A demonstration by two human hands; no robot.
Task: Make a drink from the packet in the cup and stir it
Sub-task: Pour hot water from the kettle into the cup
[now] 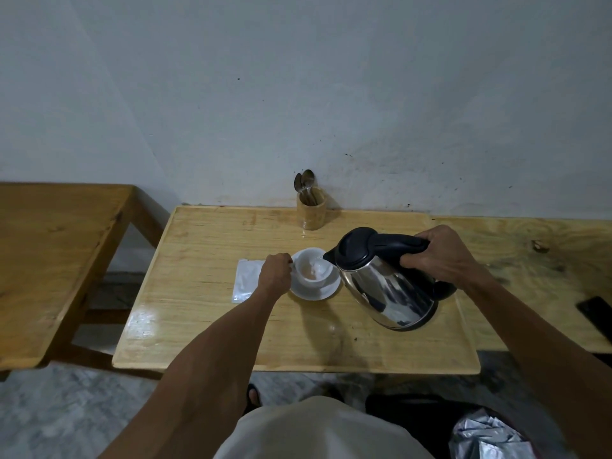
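On the tabletop [205,326], my right grip [440,256] clenches the kettle [381,279] handle, spout tilted over the cup [313,268]; my left grip [276,271] pinches the cup's side.

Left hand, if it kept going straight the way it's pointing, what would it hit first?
Most likely the white cup: the left hand already sits at its near-left rim, above the saucer. Whether they already touch is unclear.

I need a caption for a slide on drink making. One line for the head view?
Right hand tilts the kettle over the cup while the left hand steadies it.
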